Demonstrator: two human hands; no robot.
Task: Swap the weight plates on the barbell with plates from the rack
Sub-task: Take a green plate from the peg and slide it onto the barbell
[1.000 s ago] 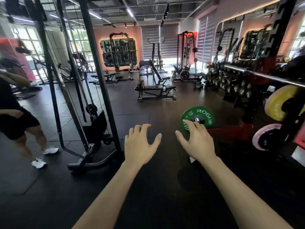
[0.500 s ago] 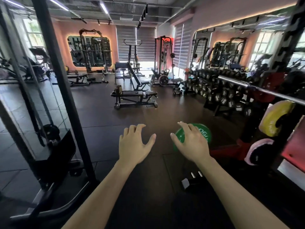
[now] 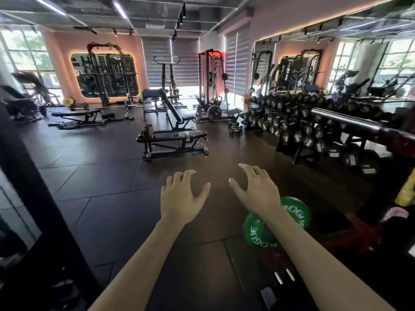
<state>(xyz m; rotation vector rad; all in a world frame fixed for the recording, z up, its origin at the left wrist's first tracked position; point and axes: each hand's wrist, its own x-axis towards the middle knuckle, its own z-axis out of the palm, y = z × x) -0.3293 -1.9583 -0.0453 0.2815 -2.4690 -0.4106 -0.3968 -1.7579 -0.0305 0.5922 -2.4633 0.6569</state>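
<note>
Matt rubber floor (image 3: pixel 116 212); glossy green plate (image 3: pixel 253 232) (white lettering); polished metal barbell (image 3: pixel 345 122).

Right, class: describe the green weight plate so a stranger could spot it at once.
Start at the long dumbbell rack along the mirrored right wall, then drop to the dark floor in front of it. The green weight plate sits low there, partly hidden behind the right hand's wrist. It alone is bright green with white lettering.
</note>
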